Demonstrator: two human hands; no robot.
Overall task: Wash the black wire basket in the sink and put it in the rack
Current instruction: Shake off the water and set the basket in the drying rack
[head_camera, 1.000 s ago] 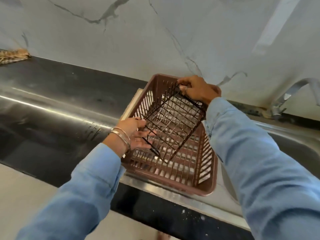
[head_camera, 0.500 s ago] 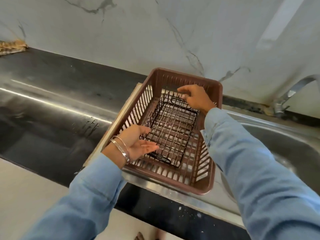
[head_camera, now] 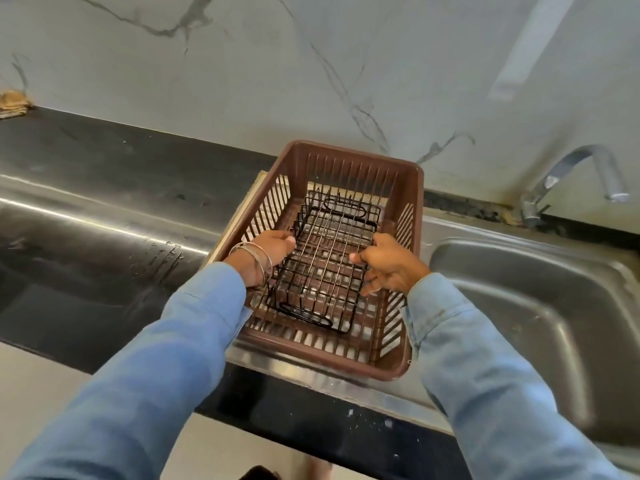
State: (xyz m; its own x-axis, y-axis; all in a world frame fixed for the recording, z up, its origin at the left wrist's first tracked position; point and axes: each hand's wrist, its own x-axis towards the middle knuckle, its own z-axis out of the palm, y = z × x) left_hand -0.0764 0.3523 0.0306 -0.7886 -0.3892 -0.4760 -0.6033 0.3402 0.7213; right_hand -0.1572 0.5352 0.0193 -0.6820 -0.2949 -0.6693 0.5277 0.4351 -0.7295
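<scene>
Head view: the black wire basket (head_camera: pixel 325 261) lies flat inside the brown rack (head_camera: pixel 408 188) beside the sink (head_camera: pixel 540 289). The left hand (head_camera: pixel 273 247) and right hand (head_camera: pixel 391 265) grip its long sides.

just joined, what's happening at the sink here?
A person in light blue sleeves has the black wire basket sitting inside the brown plastic rack, which rests on the steel drainboard left of the sink. The left hand is on the basket's left side and the right hand on its right side, fingers at the wires. The faucet shows no running water. It looks like the placing step, hands not yet off.
</scene>
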